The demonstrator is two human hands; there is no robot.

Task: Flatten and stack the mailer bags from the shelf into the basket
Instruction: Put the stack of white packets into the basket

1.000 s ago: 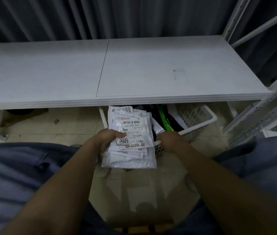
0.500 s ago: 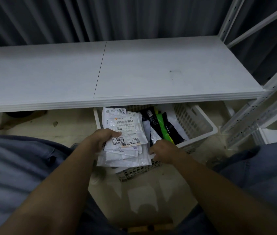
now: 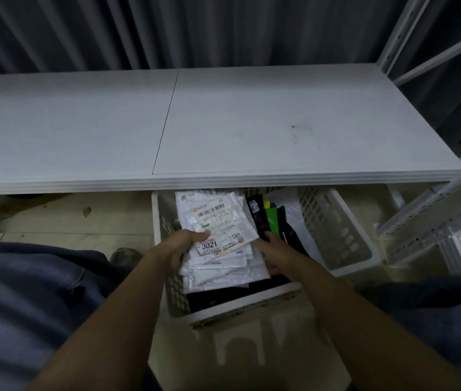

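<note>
- Across the upper half of the view, a white shelf (image 3: 223,122) spans the frame, two boards meeting at a thin dark seam; its top is bare; a white slotted upright (image 3: 432,207) stands at its right end, and a dark corrugated wall (image 3: 195,29) rises behind.
- Under the shelf's front edge, on the pale floor (image 3: 68,218), sits a white perforated basket (image 3: 336,230); its far part is hidden by the shelf; dark bags and one green bag (image 3: 273,220) lie in its middle; the right portion shows bare lattice wall.
- Over the basket's left half lies a fanned stack of white mailer bags (image 3: 218,238); the top bag carries a barcode label and the number 3021; the lower bags spread toward the near rim.
- The left hand (image 3: 178,248) grips the stack's left edge, thumb on top of the labelled bag, fingers curled beneath.
- The right hand (image 3: 275,256) touches the stack's right edge, fingers tucked down beside the dark bags; whether it pinches anything I cannot tell.
</note>
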